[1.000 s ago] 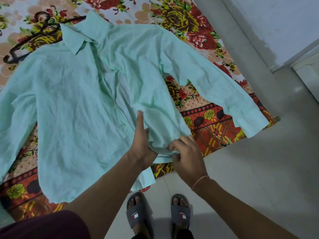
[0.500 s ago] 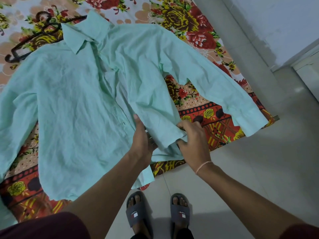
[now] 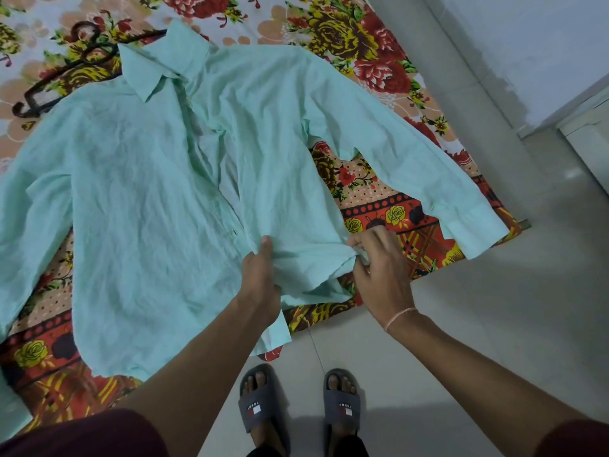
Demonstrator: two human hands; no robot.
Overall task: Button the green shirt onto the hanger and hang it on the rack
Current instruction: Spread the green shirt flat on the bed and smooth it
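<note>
Green shirt [image 3: 148, 206] lay front-up on a floral bedsheet [image 3: 372, 61], its hanger [image 3: 66, 74] showing beyond the collar. Left hand [image 3: 260, 285] and right hand [image 3: 379, 265] each pinched the right front panel's hem, apparently pulling it flat for buttoning.

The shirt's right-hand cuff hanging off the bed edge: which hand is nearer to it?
Right. The right hand pinches the green shirt at its hem, beside the cuff; the left hand grips the front panel further away.
</note>
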